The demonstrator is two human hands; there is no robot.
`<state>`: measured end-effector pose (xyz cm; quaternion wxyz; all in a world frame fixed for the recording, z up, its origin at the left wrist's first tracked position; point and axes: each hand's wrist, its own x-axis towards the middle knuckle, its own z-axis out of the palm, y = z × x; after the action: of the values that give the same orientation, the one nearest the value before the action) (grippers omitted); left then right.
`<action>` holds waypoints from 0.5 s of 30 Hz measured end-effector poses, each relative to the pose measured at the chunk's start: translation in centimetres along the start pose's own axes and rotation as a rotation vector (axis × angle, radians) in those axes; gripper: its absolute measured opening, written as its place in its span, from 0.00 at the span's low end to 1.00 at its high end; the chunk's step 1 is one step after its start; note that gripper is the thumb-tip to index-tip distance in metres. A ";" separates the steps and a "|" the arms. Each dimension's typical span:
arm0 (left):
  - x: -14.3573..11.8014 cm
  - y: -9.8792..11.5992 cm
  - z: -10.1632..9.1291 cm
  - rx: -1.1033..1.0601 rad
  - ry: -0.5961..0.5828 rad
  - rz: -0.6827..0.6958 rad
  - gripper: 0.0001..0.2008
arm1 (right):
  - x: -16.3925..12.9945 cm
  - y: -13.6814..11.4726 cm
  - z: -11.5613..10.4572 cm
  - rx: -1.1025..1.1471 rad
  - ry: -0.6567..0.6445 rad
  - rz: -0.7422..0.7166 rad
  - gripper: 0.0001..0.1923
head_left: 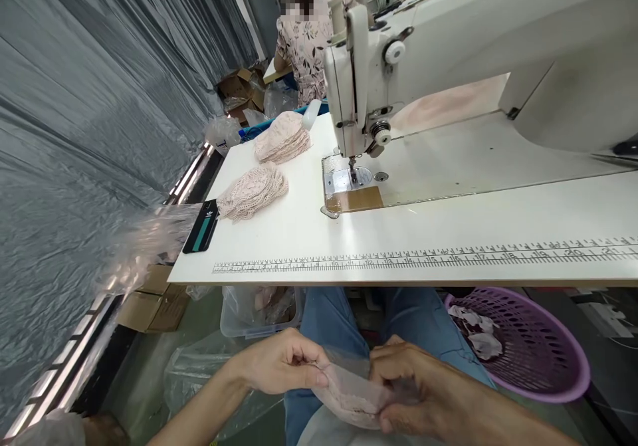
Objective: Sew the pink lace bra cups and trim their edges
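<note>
Both hands, left [282,365] and right [413,383], pinch a pink lace piece [349,396] over the lap, fingers closed on its edges, below the table [448,226]; basket [543,359] right.

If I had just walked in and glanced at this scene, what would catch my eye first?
Probably the big white sewing machine filling the upper right of the table, with two heaps of pink lace pieces to its left. Low in the middle, over the lap, the left hand and right hand both pinch one pink lace piece. A purple basket sits lower right.
</note>
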<state>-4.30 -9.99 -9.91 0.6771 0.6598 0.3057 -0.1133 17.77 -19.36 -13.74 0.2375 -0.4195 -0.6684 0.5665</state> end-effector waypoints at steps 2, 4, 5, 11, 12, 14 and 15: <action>-0.2 -0.3 0.0 -0.051 0.017 0.001 0.23 | 0.2 0.1 -0.1 -0.005 -0.040 -0.036 0.09; -0.3 -0.5 0.1 -0.083 0.050 0.005 0.22 | 0.3 0.0 -0.2 -0.019 -0.028 -0.038 0.08; -0.4 -0.6 0.1 -0.093 0.071 0.006 0.23 | 0.3 -0.1 -0.2 -0.024 -0.013 -0.031 0.08; -0.9 0.0 0.1 -0.129 0.013 -0.011 0.24 | 1.2 -0.4 0.2 -0.005 -0.030 0.014 0.08; -0.8 0.2 0.2 -0.103 -0.018 -0.019 0.24 | 1.5 -0.4 0.2 -0.006 -0.042 0.019 0.08; -0.2 0.5 0.4 -0.034 -0.031 -0.051 0.24 | 2.0 -0.4 0.1 -0.012 -0.061 0.033 0.08; 0.1 0.6 0.6 -0.011 -0.017 -0.067 0.22 | 2.1 -0.5 -0.1 -0.017 -0.069 0.040 0.08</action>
<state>-3.73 -10.50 -9.57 0.6792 0.6444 0.3223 -0.1397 16.55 -17.57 -13.60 0.1993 -0.4150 -0.6726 0.5794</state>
